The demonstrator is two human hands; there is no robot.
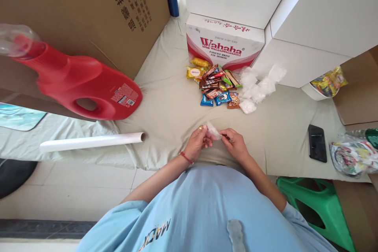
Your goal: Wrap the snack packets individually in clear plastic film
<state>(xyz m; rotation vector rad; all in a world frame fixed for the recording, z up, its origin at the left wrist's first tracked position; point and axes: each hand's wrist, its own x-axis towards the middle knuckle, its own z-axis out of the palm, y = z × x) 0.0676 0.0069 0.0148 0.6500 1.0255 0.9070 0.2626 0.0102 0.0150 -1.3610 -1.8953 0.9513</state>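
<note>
Between my two hands is a small crumpled piece of clear plastic film (pixel 213 131), close to the front edge of the cloth-covered surface. My left hand (pixel 199 141), with a red cord at the wrist, has its fingers closed on the film's left side. My right hand (pixel 234 143) pinches the lower right end. Beyond my hands lies a pile of wrapped snacks (pixel 213 84) in yellow, brown, green and blue. Several crumpled clear plastic bundles (pixel 260 86) sit just right of the pile.
A white-and-red water carton (pixel 224 43) stands behind the snacks. At left are a red jug (pixel 91 86), a white roll (pixel 93 141) and a large cardboard box (pixel 88 8). A phone (pixel 317 143), a white bowl (pixel 319 91) and a green stool (pixel 319 204) are at right.
</note>
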